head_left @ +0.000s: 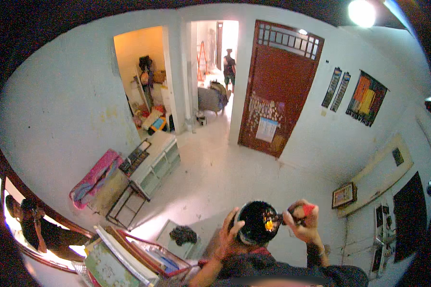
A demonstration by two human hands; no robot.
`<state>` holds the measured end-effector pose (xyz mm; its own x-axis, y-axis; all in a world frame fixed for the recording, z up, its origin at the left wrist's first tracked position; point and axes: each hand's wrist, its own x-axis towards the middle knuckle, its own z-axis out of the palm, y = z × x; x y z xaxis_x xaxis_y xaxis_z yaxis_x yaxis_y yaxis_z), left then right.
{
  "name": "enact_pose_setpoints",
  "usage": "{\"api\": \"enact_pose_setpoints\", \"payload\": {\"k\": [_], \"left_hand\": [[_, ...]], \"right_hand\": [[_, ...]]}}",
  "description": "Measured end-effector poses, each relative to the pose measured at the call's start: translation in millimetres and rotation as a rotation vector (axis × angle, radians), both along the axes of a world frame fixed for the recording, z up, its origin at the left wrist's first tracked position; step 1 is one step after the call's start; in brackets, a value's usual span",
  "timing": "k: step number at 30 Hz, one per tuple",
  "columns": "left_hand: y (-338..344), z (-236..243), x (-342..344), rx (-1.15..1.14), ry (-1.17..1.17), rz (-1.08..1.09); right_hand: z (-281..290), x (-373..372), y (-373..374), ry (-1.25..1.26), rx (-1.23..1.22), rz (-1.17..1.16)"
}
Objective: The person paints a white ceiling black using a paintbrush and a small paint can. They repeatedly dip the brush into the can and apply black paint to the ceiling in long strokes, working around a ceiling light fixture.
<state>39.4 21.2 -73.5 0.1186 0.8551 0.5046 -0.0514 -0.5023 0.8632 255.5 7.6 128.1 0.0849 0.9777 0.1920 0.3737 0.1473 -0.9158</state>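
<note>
A round, glossy black bowl-like thing [250, 214] is low in the middle, close to my body. Orange and yellow show on its right part, too small to tell whether they are contents or markings. My left hand [229, 233] is closed around its left side, with fingers along the edge. On the other side my right hand [305, 231] is raised, its fingers curled about a dark tool with a red part [309, 209]. The tool's dark end reaches the right edge of the black thing; its exact kind is not clear.
A crumpled black thing [183, 235] lies on a pale flat top. Framed items [143, 253] lean at lower left, beside a window with a person [36, 225] outside. A white shelf unit [160, 160] stands beyond. Another person [229, 69] is in the far doorway, near a brown door [280, 81].
</note>
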Motion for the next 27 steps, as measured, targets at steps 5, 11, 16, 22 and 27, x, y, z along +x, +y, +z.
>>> {"api": "enact_pose_setpoints", "payload": {"k": [5,11,16,22,27], "left_hand": [[-3,7,-5,0.324,0.094,0.216],[-10,20,-5,0.323,0.075,0.257],[-12,23,-5,0.408,0.118,0.312],[-11,-8,-9,0.141,0.026,0.239],[-6,-18,-18,-0.438,-0.347,0.021]], "right_hand": [[-4,-2,1,-0.142,0.294,0.094],[-9,-5,3,-0.173,0.17,0.179],[-9,-9,7,-0.319,0.236,0.256],[-9,-18,9,-0.244,0.183,0.254],[-17,-19,19,-0.261,0.15,0.251]]}}
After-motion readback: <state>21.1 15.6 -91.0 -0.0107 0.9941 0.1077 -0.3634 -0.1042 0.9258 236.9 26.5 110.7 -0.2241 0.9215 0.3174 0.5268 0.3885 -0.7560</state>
